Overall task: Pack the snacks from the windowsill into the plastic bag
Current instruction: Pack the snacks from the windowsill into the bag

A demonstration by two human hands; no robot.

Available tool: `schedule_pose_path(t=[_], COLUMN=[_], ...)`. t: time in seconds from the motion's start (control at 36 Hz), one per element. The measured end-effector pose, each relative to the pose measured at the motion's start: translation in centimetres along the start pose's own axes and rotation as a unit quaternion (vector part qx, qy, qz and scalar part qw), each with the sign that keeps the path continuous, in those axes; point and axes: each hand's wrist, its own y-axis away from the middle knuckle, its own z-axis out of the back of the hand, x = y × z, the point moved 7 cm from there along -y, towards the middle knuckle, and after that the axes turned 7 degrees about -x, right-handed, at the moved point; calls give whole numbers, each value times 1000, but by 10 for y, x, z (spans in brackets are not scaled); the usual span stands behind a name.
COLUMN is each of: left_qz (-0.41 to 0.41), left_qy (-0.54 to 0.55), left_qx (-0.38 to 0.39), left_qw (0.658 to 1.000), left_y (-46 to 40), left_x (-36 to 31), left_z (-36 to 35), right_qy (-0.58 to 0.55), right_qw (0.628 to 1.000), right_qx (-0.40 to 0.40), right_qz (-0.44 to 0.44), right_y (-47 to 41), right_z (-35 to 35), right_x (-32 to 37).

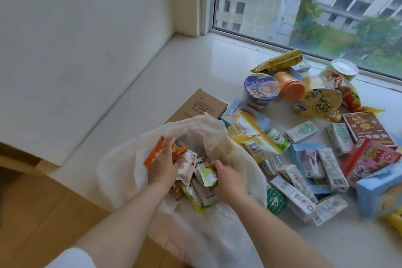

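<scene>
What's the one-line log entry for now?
left hand: grips orange packet | right hand: grips green packet | both inside plastic bag | snacks remain

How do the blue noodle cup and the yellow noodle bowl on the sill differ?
The blue noodle cup is narrower and stands roughly upright, its lid facing up; the yellow noodle bowl is wider and tipped, its lid facing the camera. The cup stands nearer the cardboard box; the bowl lies nearer the window. Both are sealed, round and outside the plastic bag.
</scene>
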Motion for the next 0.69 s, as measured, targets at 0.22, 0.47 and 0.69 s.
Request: schedule_pose_path(t=[0.22, 0.47, 0.69], left_qz=[-164, -168, -283], left_qy=[-241, -283, -210], left_qx=[58, 126, 34], left_qw=[955, 936, 935], left_y=[-7, 14, 23], left_x=[-6, -21, -130], left_z=[-27, -41, -36], right_qy=[131, 74, 13], right_qw=[990, 997, 966], right_qx=[-41, 8, -257], right_qz=[14, -23, 20], right_y=[-15, 9, 31], right_z=[-15, -38, 34], right_x=[-4, -28, -42])
